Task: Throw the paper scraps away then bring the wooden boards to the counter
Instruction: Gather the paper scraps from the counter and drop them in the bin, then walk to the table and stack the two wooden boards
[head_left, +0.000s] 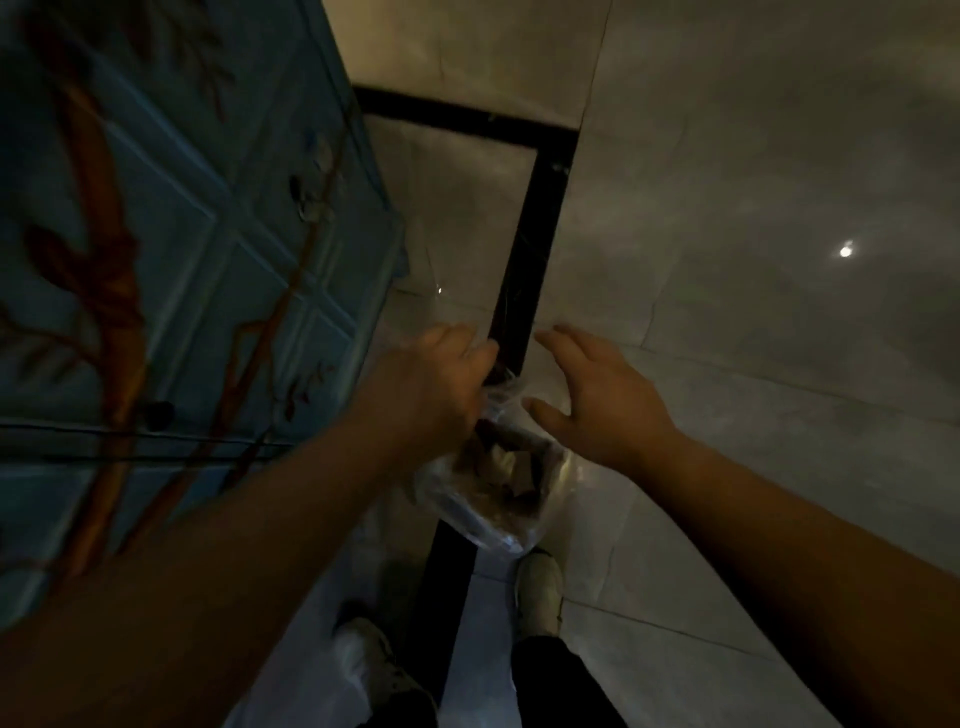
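The left forearm fills the near corner, and its left hand (441, 384) is closed on the gathered neck of a clear plastic bag (493, 488) of brown paper scraps (511, 470). The bag hangs straight down below that fist, its long axis vertical, above the shoes (540, 592). The right hand (597, 395) is open, fingers spread, just beside the bag's neck on the right and holding nothing; the left is the carrier. Below lies a glossy grey tiled floor (753, 208) with a black inlay strip (535, 228); a blue painted cabinet (182, 234) stands to the left. No bin shows, nor any boards.
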